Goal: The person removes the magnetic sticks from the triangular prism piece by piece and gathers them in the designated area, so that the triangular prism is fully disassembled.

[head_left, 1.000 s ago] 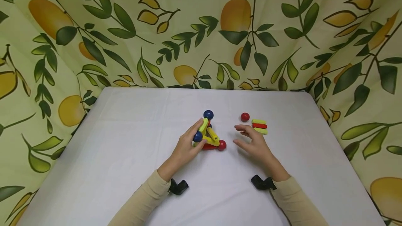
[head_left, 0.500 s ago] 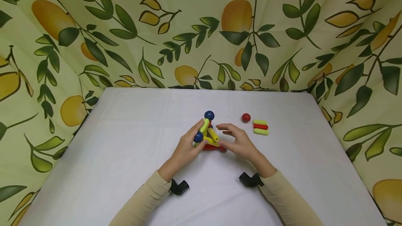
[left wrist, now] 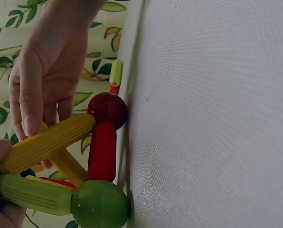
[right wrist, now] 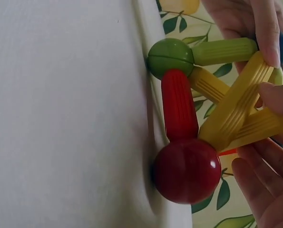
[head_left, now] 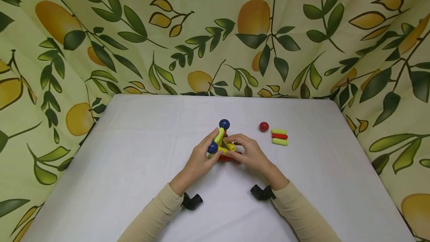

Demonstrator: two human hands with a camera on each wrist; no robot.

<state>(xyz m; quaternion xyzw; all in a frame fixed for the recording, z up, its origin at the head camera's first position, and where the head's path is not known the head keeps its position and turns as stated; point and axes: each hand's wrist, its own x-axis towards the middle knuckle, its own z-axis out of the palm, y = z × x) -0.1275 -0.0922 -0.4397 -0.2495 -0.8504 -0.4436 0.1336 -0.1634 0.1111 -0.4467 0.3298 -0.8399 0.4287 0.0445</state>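
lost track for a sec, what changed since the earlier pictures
The right hand has moved left, from near the loose lime and red rods to the ridged yellow rods of the multicoloured ball-and-rod frame; whether it grips one is unclear. The left hand still holds the frame; the loose rods and glossy red ball stayed put.

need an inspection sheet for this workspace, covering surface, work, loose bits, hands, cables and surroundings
Surface: white cloth-covered table, lightly creased.
Job's things: plastic-looking frame of ridged rods in yellow, lime-green and red, with round balls in blue, green and dark red.
Clutter: loose glossy red ball; near it, two lime-green rods and one red rod in a row.
Grippers: left hand holds the frame; right hand has thumb and fingers about a yellow rod, grip unclear.
Cables: nothing seen.
Surroundings: cream fabric curtain printed with leaves and orange fruit; black angled attachments at both wrists.
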